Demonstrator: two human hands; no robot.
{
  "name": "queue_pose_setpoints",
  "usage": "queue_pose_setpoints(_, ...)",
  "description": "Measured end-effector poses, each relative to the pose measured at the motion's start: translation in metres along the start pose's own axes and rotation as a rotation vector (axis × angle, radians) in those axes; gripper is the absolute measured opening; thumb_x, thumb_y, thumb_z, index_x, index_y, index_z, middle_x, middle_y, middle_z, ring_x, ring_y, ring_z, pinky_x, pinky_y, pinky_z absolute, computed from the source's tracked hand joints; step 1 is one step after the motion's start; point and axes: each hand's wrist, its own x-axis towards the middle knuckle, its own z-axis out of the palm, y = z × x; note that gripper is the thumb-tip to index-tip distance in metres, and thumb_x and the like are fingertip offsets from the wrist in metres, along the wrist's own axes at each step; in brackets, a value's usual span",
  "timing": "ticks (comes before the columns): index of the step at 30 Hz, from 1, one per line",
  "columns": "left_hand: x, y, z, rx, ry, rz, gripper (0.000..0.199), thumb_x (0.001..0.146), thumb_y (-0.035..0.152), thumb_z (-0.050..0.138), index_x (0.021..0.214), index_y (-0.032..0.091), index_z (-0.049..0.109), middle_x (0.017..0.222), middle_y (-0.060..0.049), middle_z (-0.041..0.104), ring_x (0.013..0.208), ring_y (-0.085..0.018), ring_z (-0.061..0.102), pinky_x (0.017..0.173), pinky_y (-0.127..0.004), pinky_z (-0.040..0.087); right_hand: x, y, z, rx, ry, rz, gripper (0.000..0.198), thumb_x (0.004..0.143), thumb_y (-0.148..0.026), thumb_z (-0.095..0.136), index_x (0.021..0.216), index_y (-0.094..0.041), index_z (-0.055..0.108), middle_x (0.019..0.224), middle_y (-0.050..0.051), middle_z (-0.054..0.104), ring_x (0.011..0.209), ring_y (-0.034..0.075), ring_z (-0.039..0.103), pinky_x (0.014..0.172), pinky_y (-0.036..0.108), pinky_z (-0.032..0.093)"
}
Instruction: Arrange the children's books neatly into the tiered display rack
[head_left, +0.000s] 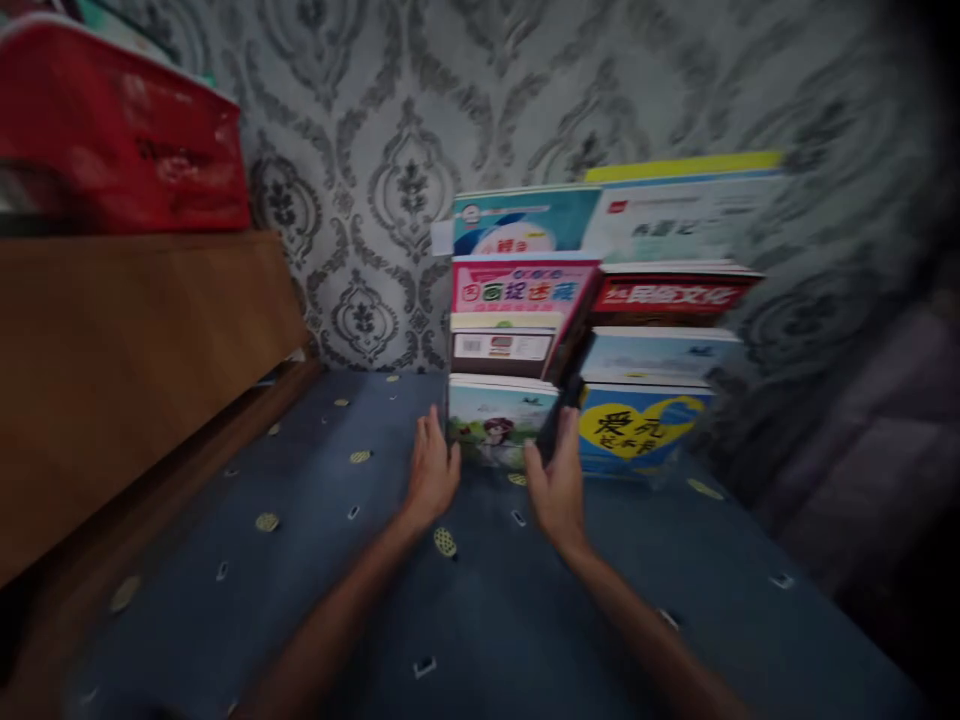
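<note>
A left row of upright books stands against the wall side, one in front of another. At its front is a small picture book (499,420) with a cartoon figure on a green and blue cover. My left hand (433,470) is at that book's left edge, fingers stretched forward and thumb apart. My right hand (556,488) is at its right edge, thumb before the cover and fingers reaching into the gap between the rows. Whether either palm presses on the book, I cannot tell. Behind it rise a pink book (517,285) and a teal book (525,215).
To the right is a second row, with a blue book bearing a yellow heart (637,425) in front and a red-titled book (667,293) behind. A blue patterned sheet (337,600) lies beneath. At left, a red basket (172,150) sits on a wooden cabinet (135,370).
</note>
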Motion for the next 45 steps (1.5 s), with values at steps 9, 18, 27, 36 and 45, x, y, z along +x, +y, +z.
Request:
queue_pose_setpoints(9,-0.042,-0.079,-0.051,0.332,-0.294,-0.060,0.051,0.091,0.022,0.047,0.141,0.012,0.041,0.147,-0.020,0.044,0.142,-0.029,0.038,0.118,-0.047,0.032,-0.094,0.040,0.013,-0.201,-0.553,-0.169,0.056,0.095,-0.045,0.039,0.144,-0.018,0.047,0.142,0.014,0.056,0.135,0.028,0.050,0.111,0.049,0.044)
queue_pose_setpoints(18,-0.044,-0.117,-0.135,0.698,-0.279,-0.220,0.045,0.099,0.031,0.040,0.141,0.016,0.045,0.152,-0.013,0.044,0.143,-0.025,0.037,0.116,-0.044,0.033,-0.090,0.053,0.016,-0.282,-0.713,-0.339,0.050,0.094,-0.045,0.037,0.128,-0.019,0.064,0.140,0.014,0.059,0.132,0.032,0.053,0.108,0.058,0.045)
queue_pose_setpoints(27,-0.074,-0.117,-0.196,0.856,-0.167,-0.478,0.042,0.098,0.026,0.035,0.132,0.011,0.056,0.140,-0.020,0.055,0.131,-0.031,0.049,0.108,-0.048,0.040,-0.083,0.029,0.007,-0.282,-0.815,-0.305,0.047,0.094,-0.036,0.039,0.127,-0.015,0.065,0.140,0.016,0.058,0.134,0.030,0.051,0.111,0.054,0.041)
queue_pose_setpoints(36,-0.085,-0.124,-0.186,0.959,-0.147,-0.356,0.048,0.099,0.025,0.024,0.130,0.010,0.057,0.134,-0.021,0.059,0.123,-0.033,0.055,0.101,-0.049,0.043,-0.087,0.000,-0.007,-0.211,-0.793,-0.166,0.041,0.092,-0.027,0.047,0.128,-0.018,0.064,0.143,0.014,0.056,0.138,0.029,0.047,0.115,0.055,0.035)
queue_pose_setpoints(45,-0.082,-0.112,-0.163,0.896,-0.220,-0.172,0.047,0.098,0.025,0.025,0.124,0.012,0.061,0.120,-0.017,0.065,0.108,-0.030,0.062,0.094,-0.043,0.048,-0.055,0.028,-0.017,-0.038,-0.387,0.157,0.044,0.087,-0.020,0.045,0.128,-0.014,0.058,0.126,0.016,0.065,0.114,0.024,0.063,0.101,0.045,0.049)
